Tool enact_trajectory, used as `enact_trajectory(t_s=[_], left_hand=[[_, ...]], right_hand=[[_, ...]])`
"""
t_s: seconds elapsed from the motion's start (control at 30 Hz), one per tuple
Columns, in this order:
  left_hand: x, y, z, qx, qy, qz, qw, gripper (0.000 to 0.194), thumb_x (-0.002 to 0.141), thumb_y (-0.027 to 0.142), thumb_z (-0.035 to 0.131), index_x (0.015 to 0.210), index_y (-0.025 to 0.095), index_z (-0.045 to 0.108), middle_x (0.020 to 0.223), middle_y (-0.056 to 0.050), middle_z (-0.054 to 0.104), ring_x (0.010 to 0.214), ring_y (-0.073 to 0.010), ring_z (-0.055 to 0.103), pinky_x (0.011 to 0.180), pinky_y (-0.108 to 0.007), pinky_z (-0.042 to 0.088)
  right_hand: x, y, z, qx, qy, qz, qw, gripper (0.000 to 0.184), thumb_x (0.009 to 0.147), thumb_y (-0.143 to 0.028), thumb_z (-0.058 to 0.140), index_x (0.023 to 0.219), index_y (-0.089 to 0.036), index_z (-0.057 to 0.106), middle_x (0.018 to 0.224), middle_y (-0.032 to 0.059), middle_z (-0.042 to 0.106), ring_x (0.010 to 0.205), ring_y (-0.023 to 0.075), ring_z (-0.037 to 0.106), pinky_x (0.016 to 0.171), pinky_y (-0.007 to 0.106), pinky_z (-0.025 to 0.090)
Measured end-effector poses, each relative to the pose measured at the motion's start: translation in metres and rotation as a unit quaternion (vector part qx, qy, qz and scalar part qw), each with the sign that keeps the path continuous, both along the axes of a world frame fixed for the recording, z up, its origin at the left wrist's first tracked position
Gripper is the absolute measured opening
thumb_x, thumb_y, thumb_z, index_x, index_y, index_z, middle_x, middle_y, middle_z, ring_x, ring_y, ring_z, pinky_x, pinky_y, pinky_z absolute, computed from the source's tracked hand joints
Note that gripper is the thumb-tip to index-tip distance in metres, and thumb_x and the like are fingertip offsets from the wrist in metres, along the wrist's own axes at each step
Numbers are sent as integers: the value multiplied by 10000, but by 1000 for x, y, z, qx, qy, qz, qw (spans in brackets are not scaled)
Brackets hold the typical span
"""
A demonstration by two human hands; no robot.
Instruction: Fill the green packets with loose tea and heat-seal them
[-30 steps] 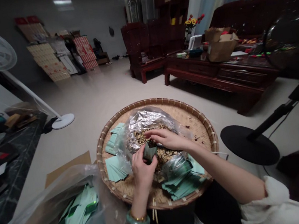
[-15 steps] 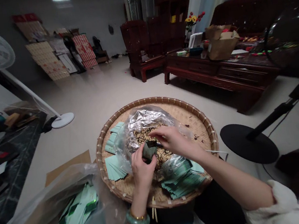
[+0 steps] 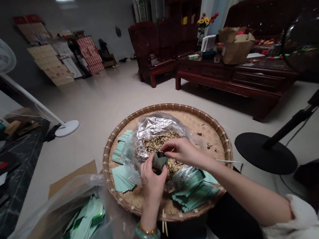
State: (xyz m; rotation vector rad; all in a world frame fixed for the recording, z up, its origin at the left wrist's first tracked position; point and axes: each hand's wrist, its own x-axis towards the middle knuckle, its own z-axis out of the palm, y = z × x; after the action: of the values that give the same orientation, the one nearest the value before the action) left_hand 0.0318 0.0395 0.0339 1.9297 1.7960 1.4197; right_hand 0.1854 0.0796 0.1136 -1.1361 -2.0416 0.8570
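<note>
My left hand holds a small green packet with its mouth up, fingers and thumb wrapped round its sides. Dark stuff shows at the opening. My right hand is pinched at the packet's mouth; what its fingertips grip, if anything, I cannot make out. Below both hands, a clear plastic bag lies spread open with a heap of beige and dark dried bits in it. The bag rests in a round woven bamboo tray.
Flat green packets lie along the tray's left side, and a larger pile at its front right. A plastic bag of green packets stands at left. A white fan, a black fan base and a wooden table stand around.
My right hand has shifted slightly down, its fingertips now closer to the packet's mouth. The left hand and the packet have stayed in place.
</note>
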Motion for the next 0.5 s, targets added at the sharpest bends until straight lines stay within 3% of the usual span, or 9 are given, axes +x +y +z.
enact_trajectory(t_s=[0.17, 0.3, 0.4, 0.5], left_hand=[[0, 0, 0, 3, 14, -4, 1000, 444, 694, 192, 653, 1130, 163, 576, 974, -100, 661, 874, -233, 604, 688, -331, 513], [0, 1, -1, 3, 18, -12, 1000, 438, 702, 211, 664, 1129, 164, 576, 986, -104, 661, 898, -243, 599, 723, -350, 507], [1, 1, -4, 4, 14, -17, 1000, 425, 699, 202, 659, 1115, 161, 582, 982, -107, 662, 914, -252, 596, 723, -354, 504], [0, 2, -6, 7, 12, -13, 1000, 408, 694, 204, 657, 1093, 150, 589, 966, -114, 664, 928, -265, 592, 739, -369, 500]], right_hand=[[-1, -1, 5, 71, -15, -16, 997, 146, 754, -42, 587, 794, -154, 672, 806, 37, 688, 744, 138, 620, 684, 238, 464], [-9, -9, 8, 149, -115, 9, 982, 189, 782, -14, 522, 832, -150, 644, 819, 52, 656, 766, 148, 593, 683, 234, 431], [-18, -17, 11, 147, -226, 25, 963, 191, 793, -21, 495, 869, -142, 622, 845, 69, 636, 790, 167, 587, 676, 242, 417], [-23, -22, 13, 134, -273, 48, 952, 303, 783, -38, 519, 1061, -147, 574, 928, 83, 643, 835, 186, 597, 706, 265, 422]])
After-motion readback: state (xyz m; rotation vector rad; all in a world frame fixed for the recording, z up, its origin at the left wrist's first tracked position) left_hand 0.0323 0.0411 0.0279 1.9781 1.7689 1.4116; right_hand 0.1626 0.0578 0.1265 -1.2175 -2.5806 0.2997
